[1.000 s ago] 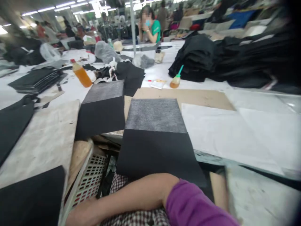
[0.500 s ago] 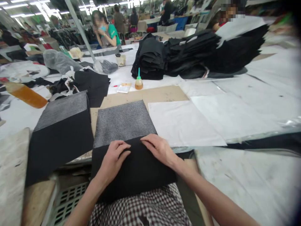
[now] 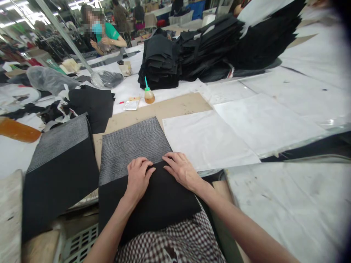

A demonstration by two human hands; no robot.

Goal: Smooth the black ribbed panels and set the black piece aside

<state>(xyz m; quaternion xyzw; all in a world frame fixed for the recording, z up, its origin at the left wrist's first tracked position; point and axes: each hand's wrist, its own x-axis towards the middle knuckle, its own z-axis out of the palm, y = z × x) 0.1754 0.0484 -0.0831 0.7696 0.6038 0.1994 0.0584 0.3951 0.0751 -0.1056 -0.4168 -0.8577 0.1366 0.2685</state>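
A stack of fabric pieces (image 3: 131,146), grey ribbed at the far end and black at the near end, lies in front of me and hangs over the table edge onto my lap. My left hand (image 3: 138,177) rests on its black part, fingers bent and close together, fingertips at the line where grey meets black. My right hand (image 3: 181,170) lies flat beside it on the same line, fingers stretched out. A second such stack (image 3: 59,160) lies to the left.
White paper sheets (image 3: 208,140) cover the table on the right over brown cardboard (image 3: 175,106). A small glue bottle (image 3: 148,95) stands beyond, before heaps of black fabric (image 3: 197,51). An orange bottle (image 3: 16,130) lies far left. A person in green sits opposite.
One second ago only my arm crossed low in view. Both hands then came onto the near stack. Since half a second ago they have barely shifted; the view swung slightly right.
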